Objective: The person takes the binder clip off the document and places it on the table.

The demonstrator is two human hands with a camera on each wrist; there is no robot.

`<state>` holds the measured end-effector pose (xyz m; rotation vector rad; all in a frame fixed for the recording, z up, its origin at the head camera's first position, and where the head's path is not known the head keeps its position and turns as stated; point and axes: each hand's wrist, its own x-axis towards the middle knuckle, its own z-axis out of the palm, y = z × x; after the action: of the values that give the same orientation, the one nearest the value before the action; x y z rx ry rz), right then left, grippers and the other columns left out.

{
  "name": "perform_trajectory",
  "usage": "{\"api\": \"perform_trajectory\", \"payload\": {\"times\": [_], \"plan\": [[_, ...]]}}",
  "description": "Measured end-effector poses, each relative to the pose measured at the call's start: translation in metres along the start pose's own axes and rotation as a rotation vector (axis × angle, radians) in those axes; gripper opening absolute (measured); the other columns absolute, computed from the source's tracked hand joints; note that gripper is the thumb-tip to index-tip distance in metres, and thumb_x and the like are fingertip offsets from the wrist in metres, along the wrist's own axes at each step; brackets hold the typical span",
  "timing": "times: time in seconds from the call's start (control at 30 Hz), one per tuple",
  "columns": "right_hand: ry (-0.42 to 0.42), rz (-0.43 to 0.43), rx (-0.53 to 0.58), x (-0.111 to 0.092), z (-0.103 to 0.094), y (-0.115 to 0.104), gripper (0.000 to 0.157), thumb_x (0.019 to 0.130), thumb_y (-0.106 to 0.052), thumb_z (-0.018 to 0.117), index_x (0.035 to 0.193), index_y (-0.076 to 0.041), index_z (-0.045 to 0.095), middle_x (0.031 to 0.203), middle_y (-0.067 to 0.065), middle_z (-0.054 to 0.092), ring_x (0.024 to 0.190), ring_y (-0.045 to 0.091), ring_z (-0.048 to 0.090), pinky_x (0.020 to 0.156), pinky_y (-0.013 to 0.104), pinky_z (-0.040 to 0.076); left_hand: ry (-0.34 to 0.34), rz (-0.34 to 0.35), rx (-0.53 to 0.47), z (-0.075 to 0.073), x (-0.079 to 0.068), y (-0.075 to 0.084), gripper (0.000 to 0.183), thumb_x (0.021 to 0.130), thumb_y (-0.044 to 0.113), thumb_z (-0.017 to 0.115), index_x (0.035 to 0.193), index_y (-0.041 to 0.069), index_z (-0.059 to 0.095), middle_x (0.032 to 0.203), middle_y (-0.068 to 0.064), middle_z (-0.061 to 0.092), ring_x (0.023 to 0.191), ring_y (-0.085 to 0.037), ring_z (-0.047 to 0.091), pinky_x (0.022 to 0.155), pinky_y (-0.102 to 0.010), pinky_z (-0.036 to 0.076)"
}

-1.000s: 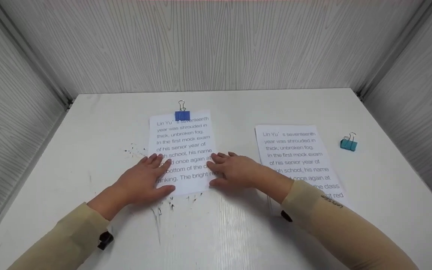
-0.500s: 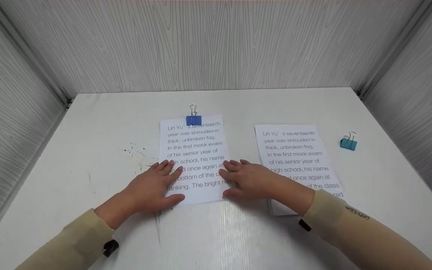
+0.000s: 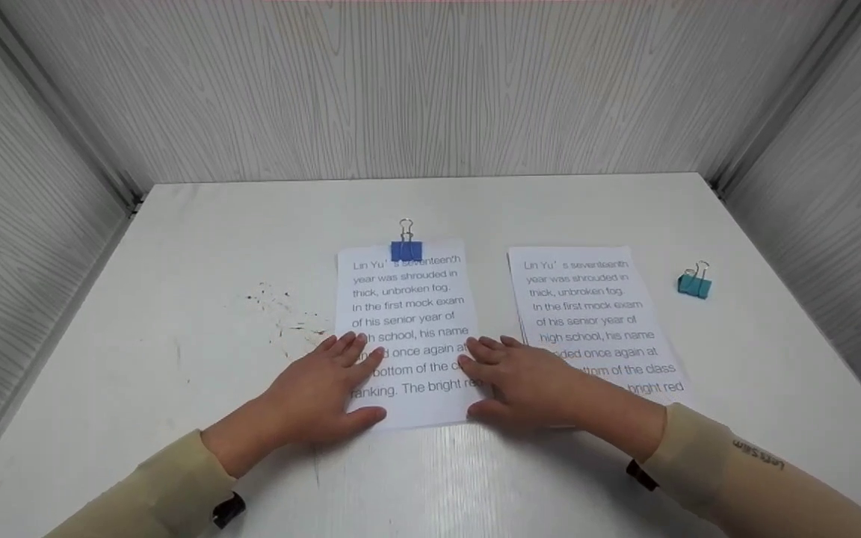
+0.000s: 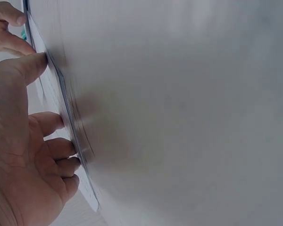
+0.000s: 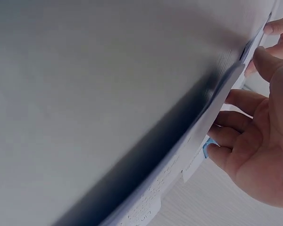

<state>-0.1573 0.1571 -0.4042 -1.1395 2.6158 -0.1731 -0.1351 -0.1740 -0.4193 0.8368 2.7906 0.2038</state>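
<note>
Left hand (image 3: pixel 318 396), fingers loosely spread, touches the left side of the clipped pages (image 3: pixel 412 321); right hand (image 3: pixel 531 382), equally relaxed, touches their right. They lie mid-surface, blue clip (image 3: pixel 406 252) facing the surface's (image 3: pixel 214 232) far edge; second stack (image 3: pixel 587 299) beside, teal clip (image 3: pixel 694 286) toward the right edge.

"How is the head view lit?"
"Evenly, in greyish light. The front of the table (image 3: pixel 430 486) has a pale sheen, soft shadow lies below the right hand (image 3: pixel 531 385), and print on the clipped paper (image 3: pixel 412 317) is legible."
"And the wrist views?"
"Hazier, dimmer. Left: faint glare up top. Right: dark shadow beside the nearer paper (image 5: pixel 179 157)."
</note>
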Motion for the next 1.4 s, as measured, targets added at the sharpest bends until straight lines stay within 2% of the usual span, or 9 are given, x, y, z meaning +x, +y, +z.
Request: {"api": "perform_trajectory", "payload": {"times": [0.33,0.63,0.87,1.03,1.13,1.23,1.4], "plan": [[0.032,-0.027,-0.014,-0.019,0.009,-0.004,0.077,0.102,-0.055,0.064,0.159,-0.006,0.05,0.165,0.019,0.041,0.153,0.037,0.04,0.125,0.052,0.031,-0.003,0.004,-0.012,0.006,-0.008,0.016,0.085,0.1,0.064,0.057,0.164,0.01,0.042,0.168,-0.021,0.034,0.158,-0.039,0.029,0.129,-0.051,0.02],[0.038,-0.04,-0.024,-0.037,0.015,-0.01,0.077,0.102,-0.06,0.062,0.157,-0.007,0.052,0.163,0.02,0.044,0.15,0.039,0.044,0.123,0.053,0.034,0.002,0.024,-0.037,0.012,-0.015,0.028,0.084,0.099,0.064,0.059,0.163,0.011,0.044,0.167,-0.021,0.037,0.156,-0.039,0.031,0.128,-0.051,0.024],[0.012,-0.037,-0.003,-0.041,0.01,-0.01,0.075,0.101,-0.062,0.061,0.155,-0.009,0.056,0.161,0.019,0.048,0.147,0.038,0.047,0.121,0.053,0.037,-0.012,0.021,-0.048,0.013,-0.017,0.035,0.085,0.099,0.064,0.059,0.163,0.011,0.043,0.167,-0.021,0.036,0.157,-0.039,0.03,0.129,-0.051,0.023],[0.0,0.001,0.055,-0.038,-0.005,0.0,0.069,0.102,-0.06,0.062,0.155,-0.017,0.057,0.159,0.011,0.053,0.147,0.034,0.048,0.119,0.055,0.04,-0.003,0.038,-0.049,0.012,-0.017,0.036,0.085,0.099,0.064,0.06,0.162,0.01,0.045,0.166,-0.023,0.037,0.156,-0.04,0.032,0.128,-0.051,0.024],[0.055,0.068,0.148,-0.03,-0.02,0.012,0.069,0.1,-0.059,0.066,0.157,-0.021,0.056,0.158,0.004,0.054,0.147,0.029,0.049,0.118,0.054,0.042,0.005,0.049,-0.038,0.012,-0.017,0.036,0.084,0.099,0.063,0.06,0.162,0.01,0.045,0.166,-0.023,0.038,0.156,-0.04,0.033,0.128,-0.051,0.025],[0.156,0.134,0.27,-0.017,-0.038,0.028,0.067,0.098,-0.054,0.072,0.157,-0.026,0.055,0.155,-0.001,0.057,0.145,0.024,0.052,0.117,0.051,0.044,0.013,0.052,-0.025,0.01,-0.016,0.035,0.084,0.099,0.063,0.06,0.162,0.01,0.045,0.165,-0.023,0.039,0.155,-0.04,0.034,0.128,-0.051,0.025],[0.331,0.172,0.455,0.013,-0.058,0.064,0.065,0.097,-0.042,0.078,0.156,-0.026,0.056,0.144,0.004,0.067,0.133,0.024,0.063,0.112,0.05,0.049,0.011,0.047,-0.028,0.009,-0.015,0.034,0.084,0.098,0.064,0.06,0.162,0.011,0.045,0.166,-0.022,0.038,0.156,-0.04,0.033,0.128,-0.051,0.025]]}}
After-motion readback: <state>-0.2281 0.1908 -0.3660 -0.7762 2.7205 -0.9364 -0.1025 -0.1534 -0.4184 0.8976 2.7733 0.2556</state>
